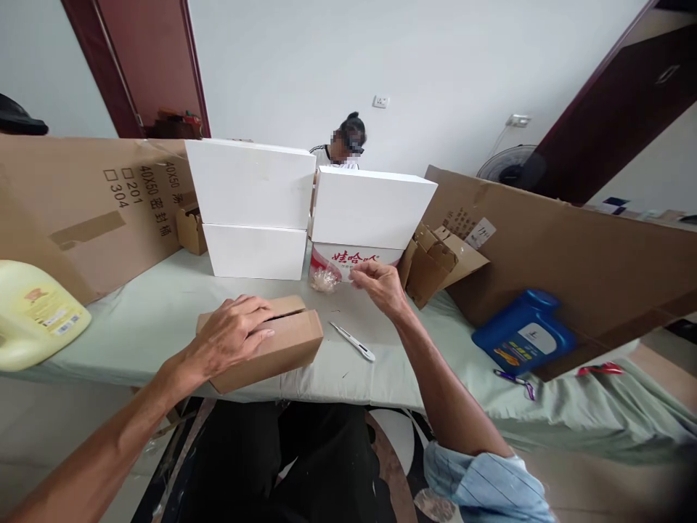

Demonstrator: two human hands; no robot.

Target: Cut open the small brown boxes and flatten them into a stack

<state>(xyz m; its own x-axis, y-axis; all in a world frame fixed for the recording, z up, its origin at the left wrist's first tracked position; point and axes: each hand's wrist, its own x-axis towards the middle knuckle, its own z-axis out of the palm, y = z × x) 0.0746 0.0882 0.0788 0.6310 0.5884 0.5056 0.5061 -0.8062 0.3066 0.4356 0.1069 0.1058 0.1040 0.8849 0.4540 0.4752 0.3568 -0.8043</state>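
My left hand (234,330) lies over a small brown cardboard box (294,338), its fingers and thumb gripping the top beside a dark gap between the flaps. The box sits tilted at the table's near edge. My right hand (381,287) is raised with thumb and fingers pinched together; whether anything thin is between them I cannot make out. Just left of those fingertips is a crumpled ball of clear film or tape (325,280), in front of a white and red printed carton (348,256). A white utility knife (353,341) lies on the cloth between my hands.
White boxes (255,185) stand stacked at the back, with another white box (373,207) on the printed carton. Large cardboard panels (81,211) flank the table. A yellow jug (38,312), an open brown box (435,261), a blue bottle (523,330) and a purple razor-like item (515,381) stand or lie around. A person (345,142) is behind.
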